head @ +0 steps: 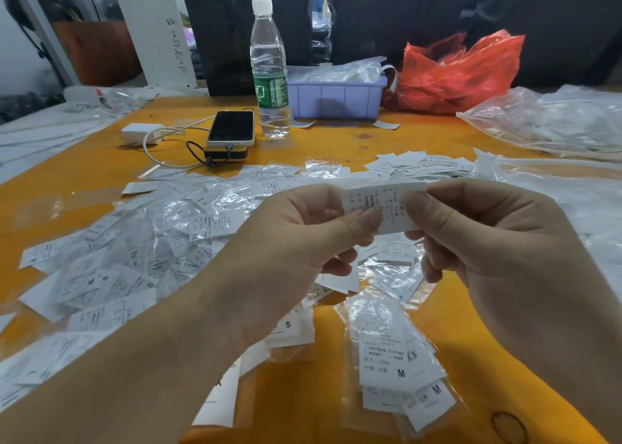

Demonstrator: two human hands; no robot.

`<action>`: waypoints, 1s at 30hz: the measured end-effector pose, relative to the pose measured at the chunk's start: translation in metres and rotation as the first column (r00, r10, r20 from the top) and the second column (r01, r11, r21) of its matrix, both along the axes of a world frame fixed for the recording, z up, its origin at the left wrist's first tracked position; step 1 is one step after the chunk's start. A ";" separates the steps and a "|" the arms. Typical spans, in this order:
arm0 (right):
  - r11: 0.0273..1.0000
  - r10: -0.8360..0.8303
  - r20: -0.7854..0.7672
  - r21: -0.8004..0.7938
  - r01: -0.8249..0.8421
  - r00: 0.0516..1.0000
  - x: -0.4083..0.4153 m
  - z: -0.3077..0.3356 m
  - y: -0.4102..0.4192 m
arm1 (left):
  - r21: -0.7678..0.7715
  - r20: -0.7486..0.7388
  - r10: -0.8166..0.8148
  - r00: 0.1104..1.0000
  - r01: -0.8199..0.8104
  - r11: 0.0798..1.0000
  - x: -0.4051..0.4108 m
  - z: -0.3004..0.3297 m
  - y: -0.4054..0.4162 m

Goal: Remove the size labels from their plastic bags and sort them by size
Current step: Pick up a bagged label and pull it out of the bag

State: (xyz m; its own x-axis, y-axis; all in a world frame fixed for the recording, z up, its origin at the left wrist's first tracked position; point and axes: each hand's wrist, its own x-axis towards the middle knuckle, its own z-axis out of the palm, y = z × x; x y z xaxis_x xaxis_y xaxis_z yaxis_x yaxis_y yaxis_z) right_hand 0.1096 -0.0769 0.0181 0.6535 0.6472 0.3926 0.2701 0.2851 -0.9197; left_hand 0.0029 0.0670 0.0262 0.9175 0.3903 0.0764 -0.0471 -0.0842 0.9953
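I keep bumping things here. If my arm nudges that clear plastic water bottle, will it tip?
Probably. The tall, narrow clear plastic water bottle looks nearly full, so top-heavy. Its white cap looks closed, so a spill seems unlikely, but it could roll on the orange table.

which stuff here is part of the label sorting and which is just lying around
Job: label pinched by left hand and right hand; bagged labels; loose stack.
Lying about: bottle, phone, charger, red bag.
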 end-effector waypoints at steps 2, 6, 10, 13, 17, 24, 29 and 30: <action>1.000 -0.008 0.002 -0.001 0.008 1.000 -0.002 -0.001 0.001 | -0.004 0.007 -0.011 1.000 0.011 1.000 0.000 0.000 0.000; 0.999 -0.051 0.015 0.009 0.051 0.999 -0.003 -0.002 0.001 | 0.005 0.016 -0.025 1.000 0.025 1.000 0.000 -0.001 -0.001; 1.000 -0.029 0.020 -0.010 0.029 0.999 -0.004 -0.003 0.000 | 0.028 0.023 -0.025 0.999 0.024 0.999 0.000 -0.001 -0.002; 0.997 0.038 0.030 -0.062 -0.036 0.999 -0.004 -0.004 0.001 | 0.039 0.020 -0.020 1.000 0.019 0.999 0.000 -0.001 -0.003; 0.988 0.103 -0.056 -0.106 -0.108 0.993 0.004 -0.002 0.000 | 0.059 0.029 -0.017 0.999 0.015 0.998 -0.001 -0.001 -0.001; 0.976 0.151 -0.045 -0.154 -0.156 0.987 0.004 -0.002 0.002 | 0.093 0.038 -0.016 0.999 0.013 0.996 -0.001 -0.001 0.000; 0.961 0.184 -0.066 -0.198 -0.194 0.981 0.007 0.001 0.001 | 0.137 0.032 -0.033 0.999 0.029 0.990 -0.002 -0.002 0.002; 0.958 0.189 -0.087 -0.204 -0.203 0.978 0.006 0.001 0.001 | 0.153 0.029 -0.036 0.999 0.031 0.988 -0.002 -0.002 0.002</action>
State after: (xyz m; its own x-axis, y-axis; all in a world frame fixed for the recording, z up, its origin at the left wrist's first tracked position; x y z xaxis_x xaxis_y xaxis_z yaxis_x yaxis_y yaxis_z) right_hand 0.1160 -0.0757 0.0192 0.5252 0.8285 0.1941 0.1657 0.1242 -0.9783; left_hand 0.0013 0.0693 0.0244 0.9262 0.3408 0.1614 -0.0833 -0.2324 0.9690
